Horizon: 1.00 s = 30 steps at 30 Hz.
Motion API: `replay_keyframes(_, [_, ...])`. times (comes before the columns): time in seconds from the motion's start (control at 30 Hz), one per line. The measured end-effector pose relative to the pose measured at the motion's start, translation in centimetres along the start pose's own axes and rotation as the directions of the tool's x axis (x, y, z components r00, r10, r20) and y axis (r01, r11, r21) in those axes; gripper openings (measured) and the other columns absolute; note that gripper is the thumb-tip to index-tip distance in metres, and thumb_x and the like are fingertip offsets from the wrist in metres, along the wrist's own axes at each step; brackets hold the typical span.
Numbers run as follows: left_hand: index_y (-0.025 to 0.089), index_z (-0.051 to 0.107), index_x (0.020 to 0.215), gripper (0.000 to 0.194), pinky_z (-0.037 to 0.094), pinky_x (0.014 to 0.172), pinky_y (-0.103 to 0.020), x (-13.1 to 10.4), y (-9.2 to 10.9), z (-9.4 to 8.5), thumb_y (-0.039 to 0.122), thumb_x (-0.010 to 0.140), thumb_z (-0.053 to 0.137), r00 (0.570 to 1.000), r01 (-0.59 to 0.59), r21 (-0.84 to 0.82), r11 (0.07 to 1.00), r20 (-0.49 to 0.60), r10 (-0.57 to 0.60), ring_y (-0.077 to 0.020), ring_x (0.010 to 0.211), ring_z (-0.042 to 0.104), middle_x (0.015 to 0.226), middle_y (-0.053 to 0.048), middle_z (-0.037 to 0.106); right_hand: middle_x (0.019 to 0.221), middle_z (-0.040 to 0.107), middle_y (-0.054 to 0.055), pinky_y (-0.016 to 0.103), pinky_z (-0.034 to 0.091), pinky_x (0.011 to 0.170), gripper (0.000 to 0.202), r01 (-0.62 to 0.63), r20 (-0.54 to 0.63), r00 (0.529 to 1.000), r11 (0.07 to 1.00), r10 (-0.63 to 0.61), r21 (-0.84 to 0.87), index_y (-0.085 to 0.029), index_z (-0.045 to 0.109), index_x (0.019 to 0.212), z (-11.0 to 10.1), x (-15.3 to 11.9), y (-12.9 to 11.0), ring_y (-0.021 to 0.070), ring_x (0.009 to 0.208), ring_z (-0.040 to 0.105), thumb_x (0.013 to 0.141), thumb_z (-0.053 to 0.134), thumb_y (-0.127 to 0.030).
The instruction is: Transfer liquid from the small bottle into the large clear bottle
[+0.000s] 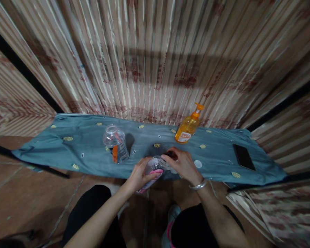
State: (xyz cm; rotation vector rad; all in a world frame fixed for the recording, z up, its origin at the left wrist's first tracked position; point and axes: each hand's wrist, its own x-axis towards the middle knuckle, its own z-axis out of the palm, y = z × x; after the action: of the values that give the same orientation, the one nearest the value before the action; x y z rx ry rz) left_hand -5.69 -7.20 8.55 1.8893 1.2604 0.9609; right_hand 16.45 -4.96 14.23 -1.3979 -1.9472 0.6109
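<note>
While the left hand [139, 176] clamps the tilted bottle [153, 171] at the cloth's [80, 148] near edge, right hand [182, 164] grips its mouth: item best kept steady, twisted squarely.

My left hand [138, 176] grips a clear bottle with a pink label [153, 171], tilted at the near edge of the table [80, 151], which is draped in a blue-grey cloth. My right hand [184, 164] closes over its mouth. An upturned empty bottle [115, 144] stands to the left, an orange pump bottle [189, 126] behind, a white cap [197, 164] and a dark phone [243, 157] to the right.
</note>
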Motion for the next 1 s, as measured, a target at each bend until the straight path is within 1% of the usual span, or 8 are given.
replay_keyframes(0.17, [0.019,0.067,0.122,0.057,0.059,0.093,-0.042,-0.6,0.4,0.0,0.056,0.081,0.080,1.000,-0.024,0.038,0.999,0.008,0.024,-0.0277,0.102,0.073,0.110,-0.011,0.075,0.089,0.079,0.003,0.032,0.053,0.074,0.026,0.076,0.086,0.993,0.996,-0.079,0.036,-0.024,0.074,0.107,-1.4,-1.1,-0.3,0.0209,0.077,0.071,0.093,0.067,-0.046])
replay_keyframes(0.3, [0.020,0.068,0.120,0.054,0.059,0.093,-0.041,-0.7,1.3,0.0,0.056,0.082,0.080,0.998,-0.056,0.088,0.995,0.007,0.055,-0.0274,0.101,0.072,0.109,-0.010,0.075,0.103,0.080,0.005,0.036,0.056,0.081,0.040,0.073,0.068,0.995,0.997,-0.075,0.032,-0.025,0.070,0.125,-1.6,-1.7,-0.3,0.0235,0.088,0.074,0.090,0.072,-0.046])
replay_keyframes(0.43, [0.019,0.069,0.118,0.052,0.058,0.091,-0.042,-0.7,2.4,-0.2,0.058,0.084,0.077,0.995,-0.098,0.154,0.983,0.000,0.099,-0.0290,0.101,0.071,0.106,-0.010,0.075,0.084,0.077,0.005,0.036,0.054,0.077,0.036,0.030,0.006,1.000,0.995,-0.029,-0.097,-0.021,0.073,0.110,-1.7,-1.6,-0.8,0.0245,0.077,0.071,0.093,0.070,-0.052])
replay_keyframes(0.53, [0.020,0.069,0.119,0.052,0.057,0.091,-0.041,-0.6,2.6,-0.5,0.058,0.084,0.077,0.991,-0.128,0.197,0.972,-0.005,0.131,-0.0289,0.102,0.070,0.107,-0.009,0.075,0.082,0.076,0.003,0.035,0.054,0.078,0.024,0.061,0.049,0.997,0.997,-0.058,-0.057,-0.023,0.074,0.102,-1.8,-1.3,-1.0,0.0224,0.074,0.071,0.094,0.069,-0.045])
replay_keyframes(0.7, [0.019,0.068,0.122,0.053,0.058,0.092,-0.040,0.7,1.1,-0.9,0.056,0.085,0.077,0.983,-0.176,0.233,0.956,-0.017,0.185,-0.0274,0.102,0.070,0.110,-0.010,0.075,0.116,0.079,0.006,0.034,0.057,0.083,0.043,0.122,0.065,0.989,0.986,-0.130,0.117,-0.024,0.067,0.128,-1.5,-0.4,-0.3,0.0217,0.094,0.075,0.089,0.075,-0.041])
replay_keyframes(0.77, [0.020,0.068,0.122,0.053,0.059,0.091,-0.040,1.5,0.3,-0.9,0.055,0.084,0.079,0.979,-0.194,0.240,0.951,-0.017,0.203,-0.0273,0.102,0.070,0.110,-0.010,0.075,0.107,0.080,0.008,0.034,0.056,0.078,0.042,0.074,0.036,0.996,0.996,-0.076,0.041,-0.022,0.068,0.125,-1.2,0.1,-0.1,0.0220,0.085,0.074,0.092,0.071,-0.047])
replay_keyframes(0.9, [0.022,0.068,0.121,0.052,0.058,0.090,-0.041,1.9,-1.5,-1.2,0.056,0.083,0.079,0.974,-0.219,0.248,0.944,-0.009,0.228,-0.0281,0.101,0.069,0.107,-0.009,0.073,0.079,0.076,0.005,0.032,0.052,0.073,0.033,0.023,0.079,0.997,0.995,-0.015,-0.102,-0.022,0.076,0.096,-0.8,1.0,-0.5,0.0219,0.074,0.072,0.100,0.059,-0.050])
replay_keyframes(1.0, [0.021,0.067,0.120,0.052,0.058,0.088,-0.042,1.3,-2.6,-1.8,0.057,0.084,0.078,0.971,-0.229,0.250,0.941,-0.004,0.237,-0.0296,0.101,0.069,0.106,-0.010,0.072,0.092,0.080,0.004,0.032,0.053,0.077,0.025,0.042,0.179,0.983,0.999,-0.038,-0.022,-0.024,0.076,0.103,-0.4,1.5,-0.9,0.0219,0.083,0.074,0.096,0.065,-0.045])
